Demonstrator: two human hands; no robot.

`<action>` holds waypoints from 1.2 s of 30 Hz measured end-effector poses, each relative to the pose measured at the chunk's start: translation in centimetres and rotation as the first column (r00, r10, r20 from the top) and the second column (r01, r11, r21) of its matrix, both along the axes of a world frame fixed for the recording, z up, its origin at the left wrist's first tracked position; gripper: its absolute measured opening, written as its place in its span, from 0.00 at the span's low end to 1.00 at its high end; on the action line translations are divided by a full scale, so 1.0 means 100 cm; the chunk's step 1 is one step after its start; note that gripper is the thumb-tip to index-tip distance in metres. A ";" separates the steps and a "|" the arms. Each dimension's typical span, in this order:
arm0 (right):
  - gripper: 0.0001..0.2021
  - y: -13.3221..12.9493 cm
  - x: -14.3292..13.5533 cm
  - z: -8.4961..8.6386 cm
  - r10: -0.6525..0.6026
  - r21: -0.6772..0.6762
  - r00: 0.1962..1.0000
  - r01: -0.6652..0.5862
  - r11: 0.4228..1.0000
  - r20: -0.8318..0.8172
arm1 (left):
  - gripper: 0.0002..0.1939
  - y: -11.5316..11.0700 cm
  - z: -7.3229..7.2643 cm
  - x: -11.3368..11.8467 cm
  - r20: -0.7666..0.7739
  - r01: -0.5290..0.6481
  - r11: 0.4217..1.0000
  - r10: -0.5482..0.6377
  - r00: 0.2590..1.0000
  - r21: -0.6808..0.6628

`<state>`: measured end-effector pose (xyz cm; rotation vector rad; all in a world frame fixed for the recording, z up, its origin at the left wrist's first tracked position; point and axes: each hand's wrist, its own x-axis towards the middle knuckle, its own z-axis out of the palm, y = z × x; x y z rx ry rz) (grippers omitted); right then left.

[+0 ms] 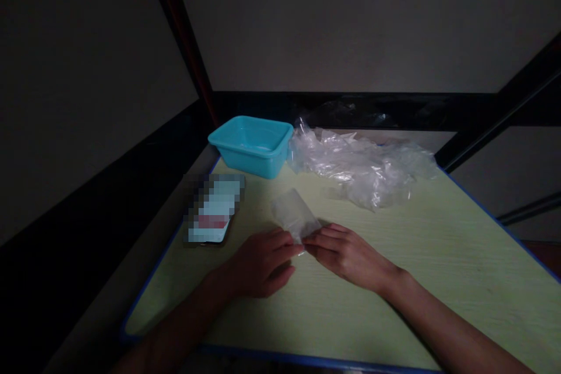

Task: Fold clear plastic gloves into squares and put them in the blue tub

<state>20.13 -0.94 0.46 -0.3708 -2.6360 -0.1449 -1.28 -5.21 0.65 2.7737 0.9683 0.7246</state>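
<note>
A small clear plastic bag lies flat on the pale green table in front of me, its near edge between my hands. My left hand rests at the bag's near left edge, fingers stretched over it and thumb held apart below. From the right, my right hand has its fingers closed together on the bag's near right corner. Its thumb is hidden beneath the hand. The fingertips of both hands come close together at the near edge.
A blue plastic basin stands at the back left. Right of it lies a large heap of crumpled clear plastic bags. A phone, its screen blurred, lies near the left edge of the blue-rimmed table. Walls enclose the back and left.
</note>
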 end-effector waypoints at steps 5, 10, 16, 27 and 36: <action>0.11 -0.003 0.000 0.002 -0.010 -0.063 1.000 0.008 0.998 -0.030 | 0.13 0.002 -0.003 0.001 -0.024 0.024 0.998 -0.026 0.999 -0.058; 0.13 -0.003 0.005 0.004 -0.012 -0.167 0.997 -0.002 0.986 -0.081 | 0.13 0.003 -0.005 0.000 0.005 0.041 0.999 -0.041 0.999 -0.024; 0.13 0.000 0.008 0.004 -0.097 -0.194 0.994 0.084 0.977 -0.059 | 0.15 0.003 -0.007 -0.001 0.014 0.076 0.994 -0.075 0.997 -0.079; 0.17 0.008 0.003 -0.005 -0.226 -0.252 0.971 0.239 0.938 0.081 | 0.16 0.004 -0.006 0.000 0.023 0.060 0.987 -0.057 0.998 -0.149; 0.18 0.018 -0.002 -0.006 -0.301 -0.240 0.948 0.317 0.918 0.100 | 0.14 0.004 -0.006 0.001 0.038 0.055 0.989 -0.050 0.998 -0.137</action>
